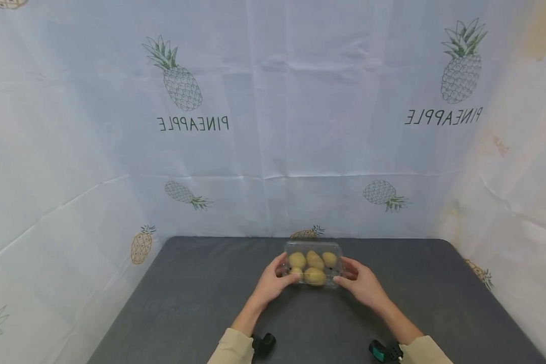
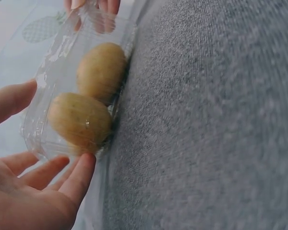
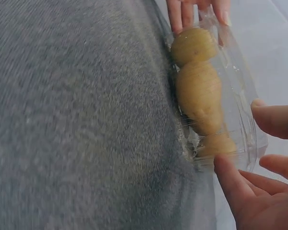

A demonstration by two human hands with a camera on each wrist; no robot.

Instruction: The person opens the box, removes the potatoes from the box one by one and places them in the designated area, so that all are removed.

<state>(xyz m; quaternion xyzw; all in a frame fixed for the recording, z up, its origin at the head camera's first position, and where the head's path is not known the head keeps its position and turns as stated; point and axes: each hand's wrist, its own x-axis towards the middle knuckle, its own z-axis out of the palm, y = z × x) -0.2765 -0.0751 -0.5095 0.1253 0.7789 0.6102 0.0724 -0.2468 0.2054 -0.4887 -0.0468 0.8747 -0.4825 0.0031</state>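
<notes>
A clear plastic clamshell box (image 1: 313, 245) of several yellowish-brown potatoes (image 1: 315, 276) is near the back edge of the dark table. My left hand (image 1: 272, 283) grips its left end, thumb at the upper edge and fingers lower down. At the right end, my right hand (image 1: 363, 287) grips it in the same way. The left wrist view shows two potatoes (image 2: 80, 120) most clearly through the plastic, close over the tabletop. In the right wrist view, potatoes (image 3: 199, 96) lie in a row behind the clear wall, with my right fingertips at the near end.
The dark grey tabletop (image 1: 200, 298) has rounded far corners. White cloth (image 1: 300, 126) printed with pineapples hangs at the back and both sides, close along the table's edges. A black device (image 1: 265, 345) is at my left wrist, another (image 1: 385, 351) at my right.
</notes>
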